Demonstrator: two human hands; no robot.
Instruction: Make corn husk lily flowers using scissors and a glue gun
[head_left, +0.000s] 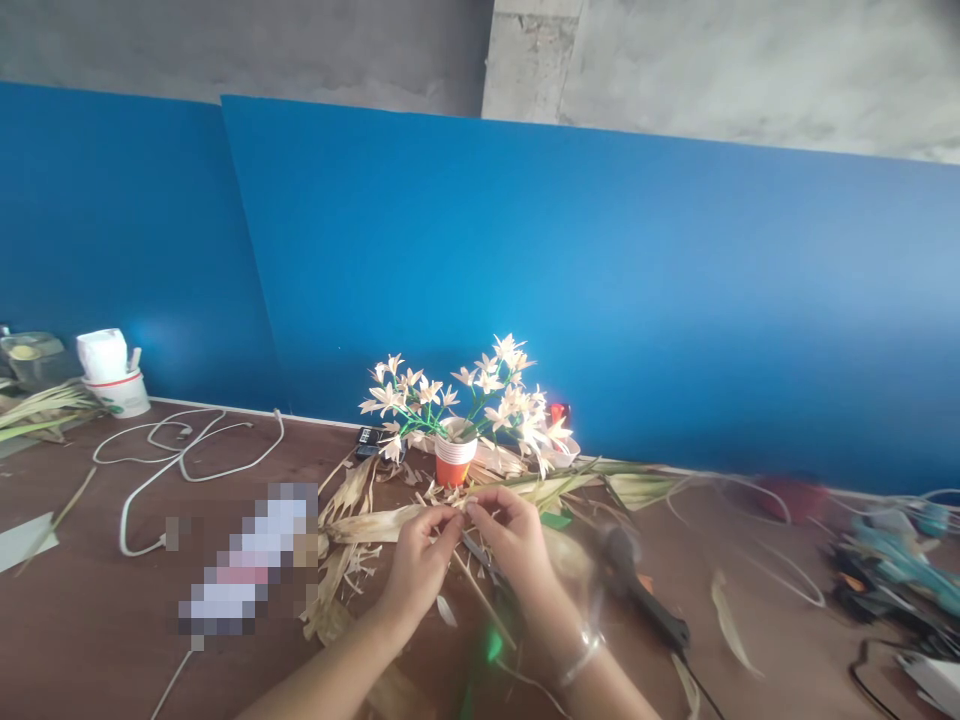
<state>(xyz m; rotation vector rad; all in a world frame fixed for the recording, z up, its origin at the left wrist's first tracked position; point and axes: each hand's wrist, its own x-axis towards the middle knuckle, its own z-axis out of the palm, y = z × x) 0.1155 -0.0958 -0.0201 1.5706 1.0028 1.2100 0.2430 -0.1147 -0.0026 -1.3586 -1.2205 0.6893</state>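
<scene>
My left hand [426, 555] and my right hand [514, 535] meet in front of a paper cup. Both are closed in a fingertip pinch around a small pale corn husk piece [464, 503], mostly hidden by the fingers. Just behind them stands the orange and white cup [454, 464], holding cream husk flowers [510, 400] on green stems. Dry corn husks [371, 527] lie to the left of my hands. Scissors [480, 555] are partly visible under my right hand. A thin pale stick [484, 600] slants across the table below my fingers.
A black hot-glue-gun-like tool [649, 600] with a cord lies right of my right arm. White cables [180, 455] loop across the brown table [300, 690] at left. A white cup [118, 392] stands far left, cluttered tools [900, 570] far right. A blue panel [525, 250] rises behind.
</scene>
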